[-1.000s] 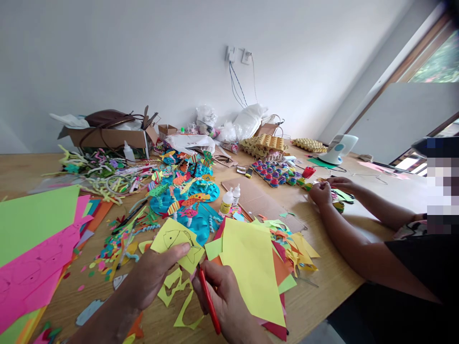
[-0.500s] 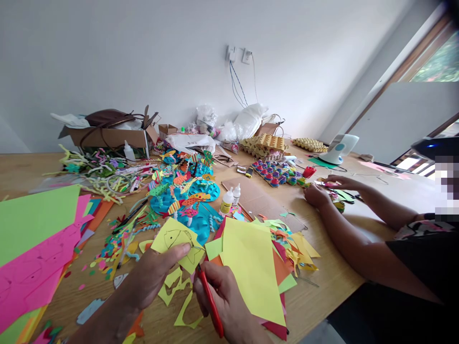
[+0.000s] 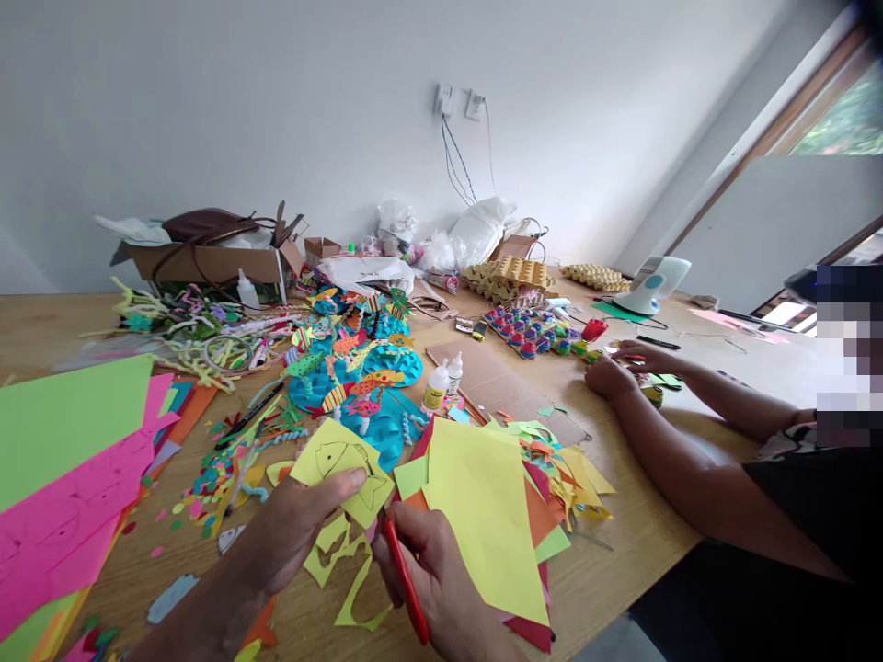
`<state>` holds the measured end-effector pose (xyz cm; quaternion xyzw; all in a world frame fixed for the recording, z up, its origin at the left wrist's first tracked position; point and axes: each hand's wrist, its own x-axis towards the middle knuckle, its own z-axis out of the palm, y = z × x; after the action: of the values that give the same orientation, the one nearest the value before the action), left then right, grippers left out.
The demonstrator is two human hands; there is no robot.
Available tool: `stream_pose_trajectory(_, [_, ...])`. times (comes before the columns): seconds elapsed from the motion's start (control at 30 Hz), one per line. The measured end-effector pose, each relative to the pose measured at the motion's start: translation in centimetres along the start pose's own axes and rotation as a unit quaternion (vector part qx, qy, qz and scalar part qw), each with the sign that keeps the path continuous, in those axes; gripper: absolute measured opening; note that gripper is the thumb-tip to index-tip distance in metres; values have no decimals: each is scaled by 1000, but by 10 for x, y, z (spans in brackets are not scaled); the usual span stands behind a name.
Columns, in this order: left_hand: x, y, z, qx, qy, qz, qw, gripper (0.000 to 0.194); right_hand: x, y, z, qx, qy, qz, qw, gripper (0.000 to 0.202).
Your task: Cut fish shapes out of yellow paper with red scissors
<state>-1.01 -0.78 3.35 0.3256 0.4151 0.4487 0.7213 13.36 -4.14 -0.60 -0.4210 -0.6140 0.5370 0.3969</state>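
Note:
My left hand [image 3: 303, 524] pinches a small yellow paper piece [image 3: 345, 464] under its thumb. A fish is drawn on that piece in dark outline. My right hand [image 3: 428, 561] is closed around red-handled scissors [image 3: 407, 579], whose tip points up at the paper's lower right edge. Most of the blades are hidden. Below the hands lie cut yellow paper scraps [image 3: 362, 588]. Beside my right hand a large yellow sheet [image 3: 475, 515] rests on a stack of coloured paper.
Green and pink sheets [image 3: 69, 432] lie at left. Glue bottles [image 3: 436, 388] stand beyond the yellow sheet, near blue egg-tray pieces with paper fish [image 3: 379, 382]. A co-worker's hands [image 3: 611, 377] work at right by painted egg cups [image 3: 531, 333]. A cardboard box [image 3: 207, 267] stands behind.
My hands, the fish paper and the scissors stay nearly still. At right, the co-worker's head and far hand have shifted slightly left, and a dark pen-like object shows behind that hand.

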Motion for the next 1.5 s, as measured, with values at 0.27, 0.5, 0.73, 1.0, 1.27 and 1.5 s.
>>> stream_pose_trajectory(0.27, [2, -2, -4, 7, -15, -6, 1000, 14, 1, 3, -2, -39, 21, -25, 999, 35])
stream_pose_trajectory(0.5, [3, 5, -4, 11, 25, 50, 998, 16, 2, 3, 1, -16, 18, -3, 1000, 37])
stream_pose_trajectory(0.73, [6, -3, 0, 33, 64, 87, 994, 16, 6, 2, 5, 70, 5, 5, 997, 49])
stream_pose_trajectory(1.0, [5, -9, 9, 37, 90, 128, 987, 15, 6, 8, 11, 112, 22, 4, 993, 53])
stream_pose_trajectory(1.27, [6, -9, 10, 23, 97, 121, 988, 18, 6, 6, 12, 102, 41, 7, 994, 48])
stream_pose_trajectory(1.5, [7, -12, 7, 19, 98, 112, 989, 17, 6, 4, 9, 80, 31, 12, 996, 43])
